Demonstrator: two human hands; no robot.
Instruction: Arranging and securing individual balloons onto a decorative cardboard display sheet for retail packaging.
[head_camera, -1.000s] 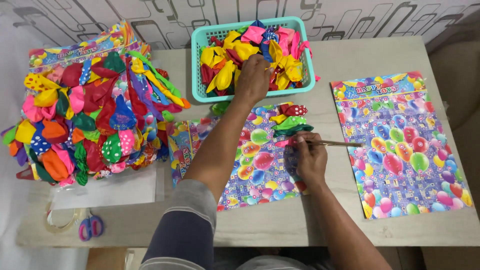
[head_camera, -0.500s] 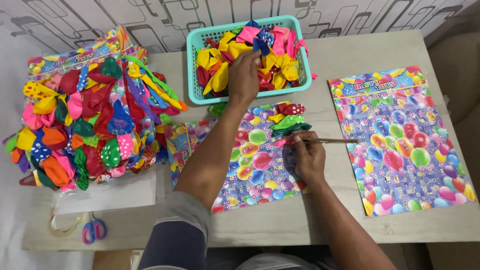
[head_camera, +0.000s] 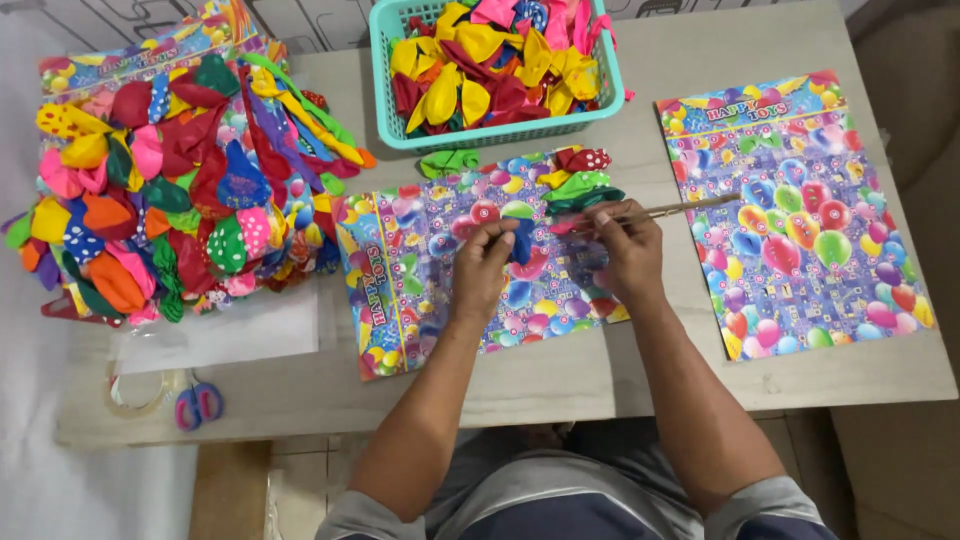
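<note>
My left hand (head_camera: 485, 262) pinches a dark blue balloon (head_camera: 522, 240) over a colourful balloon-printed card (head_camera: 420, 290) lying flat on the table. My right hand (head_camera: 620, 250) grips a thin wooden stick (head_camera: 680, 209) that points to the right, its near end meeting the balloon between my hands. A few balloons, red dotted and green (head_camera: 580, 180), are fixed along the card's top edge. Behind it stands a teal basket (head_camera: 385, 90) full of loose yellow, red and pink balloons.
A second printed card (head_camera: 800, 215) lies to the right. On the left sits a big stack of cards covered with balloons (head_camera: 170, 180). Scissors (head_camera: 198, 404) and a tape roll (head_camera: 135, 390) rest near the front left edge beside a white sheet (head_camera: 240, 335).
My left hand left the basket and came back to the card with a dark blue balloon. The right hand stayed over the card with the stick.
</note>
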